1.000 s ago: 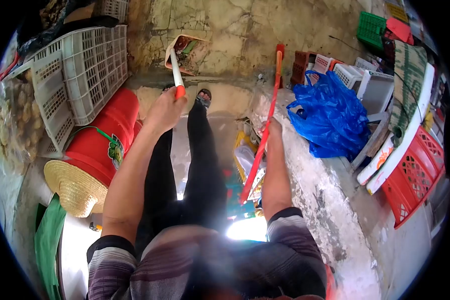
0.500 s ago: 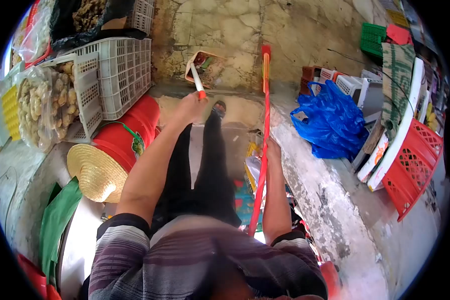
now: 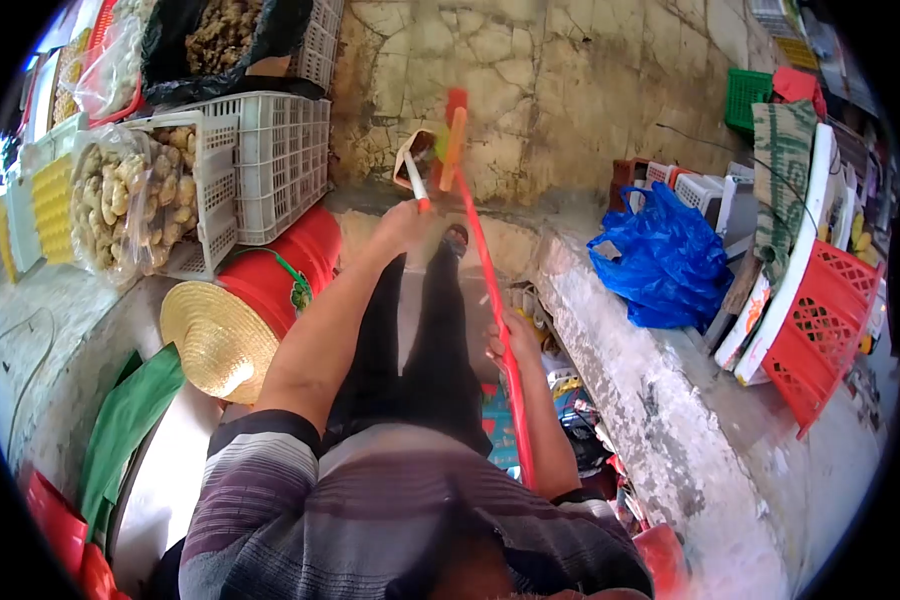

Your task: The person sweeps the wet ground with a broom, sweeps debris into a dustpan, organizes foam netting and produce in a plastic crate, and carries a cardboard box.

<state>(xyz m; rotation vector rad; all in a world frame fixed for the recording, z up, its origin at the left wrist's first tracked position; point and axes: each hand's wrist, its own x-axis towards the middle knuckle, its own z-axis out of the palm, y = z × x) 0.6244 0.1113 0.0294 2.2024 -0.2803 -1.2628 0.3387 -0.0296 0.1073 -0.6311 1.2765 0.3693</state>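
Observation:
My left hand (image 3: 402,225) is closed round the handle of a dustpan (image 3: 417,185), whose pan lies on the tiled floor ahead of my feet. My right hand (image 3: 515,340) grips the long red stick of a broom (image 3: 486,265). The broom's orange and red head (image 3: 453,145) is just right of the dustpan's mouth, blurred by motion. A yellow-green patch shows between the head and the pan. What lies inside the pan is mostly hidden.
White plastic crates (image 3: 280,165), a bag of ginger (image 3: 120,200), a red bucket (image 3: 290,260) and a straw hat (image 3: 220,340) stand at left. A blue plastic bag (image 3: 665,260) and a red basket (image 3: 820,320) are at right, beyond a worn concrete ledge (image 3: 650,400).
The broom head has swung left, from well right of the dustpan to beside its mouth. My right hand has moved slightly left and lower in view. The dustpan stays in my left hand.

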